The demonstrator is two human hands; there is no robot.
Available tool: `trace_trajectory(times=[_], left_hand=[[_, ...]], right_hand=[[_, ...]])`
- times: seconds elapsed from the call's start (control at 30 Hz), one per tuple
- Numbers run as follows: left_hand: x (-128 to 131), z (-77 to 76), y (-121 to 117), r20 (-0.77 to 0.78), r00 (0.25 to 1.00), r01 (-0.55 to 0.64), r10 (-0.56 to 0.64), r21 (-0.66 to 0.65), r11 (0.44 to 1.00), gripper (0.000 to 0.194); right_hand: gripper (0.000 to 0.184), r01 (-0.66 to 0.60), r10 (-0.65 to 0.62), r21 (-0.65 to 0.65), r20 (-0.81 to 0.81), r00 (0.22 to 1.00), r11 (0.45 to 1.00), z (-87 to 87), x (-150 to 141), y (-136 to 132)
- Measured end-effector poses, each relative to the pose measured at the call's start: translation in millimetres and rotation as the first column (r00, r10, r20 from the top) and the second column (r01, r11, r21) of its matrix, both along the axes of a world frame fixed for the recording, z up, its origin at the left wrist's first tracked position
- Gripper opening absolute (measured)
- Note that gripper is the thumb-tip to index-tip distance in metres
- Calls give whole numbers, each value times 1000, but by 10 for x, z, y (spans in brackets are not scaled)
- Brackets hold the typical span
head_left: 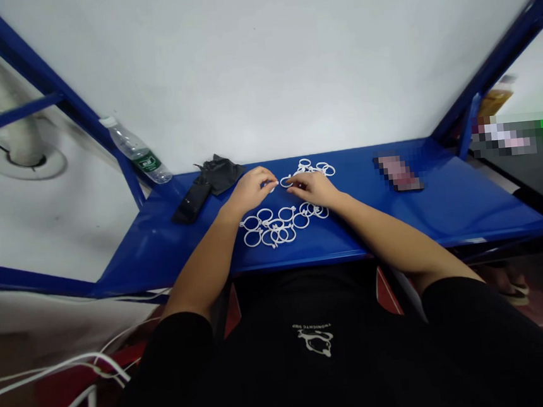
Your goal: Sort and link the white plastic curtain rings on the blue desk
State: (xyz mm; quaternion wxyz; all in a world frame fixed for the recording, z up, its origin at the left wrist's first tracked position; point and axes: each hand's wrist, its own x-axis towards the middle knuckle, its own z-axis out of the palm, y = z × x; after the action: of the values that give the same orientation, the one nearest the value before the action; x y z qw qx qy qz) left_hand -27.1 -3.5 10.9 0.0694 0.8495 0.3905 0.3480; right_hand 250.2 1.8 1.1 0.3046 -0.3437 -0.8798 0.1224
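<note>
A cluster of white rings (277,226) lies on the blue desk (447,210), near its front edge. Just beyond that cluster, the left hand (255,190) is half curled, thumb and fingertips close together at a small white piece; whether it is gripped I cannot tell. The right hand (316,188), beyond the cluster's right end, is loosely bent, thumb and forefinger slightly parted at a single white ring (282,182); its hold is unclear too. A second group of rings (324,166) lies farther beyond the cluster. To the cluster's left are a flat black object (191,201), crumpled black plastic (221,173) and, farther off, a clear bottle (138,153).
</note>
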Motion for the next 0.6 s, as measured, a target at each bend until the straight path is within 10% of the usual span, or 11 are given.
trace_trajectory(times=[0.6], left_hand=[[401, -142, -132, 199, 976, 75, -87, 66, 995, 10]], right_hand=[[36, -12, 19, 100, -71, 997, 995, -2, -23, -88]])
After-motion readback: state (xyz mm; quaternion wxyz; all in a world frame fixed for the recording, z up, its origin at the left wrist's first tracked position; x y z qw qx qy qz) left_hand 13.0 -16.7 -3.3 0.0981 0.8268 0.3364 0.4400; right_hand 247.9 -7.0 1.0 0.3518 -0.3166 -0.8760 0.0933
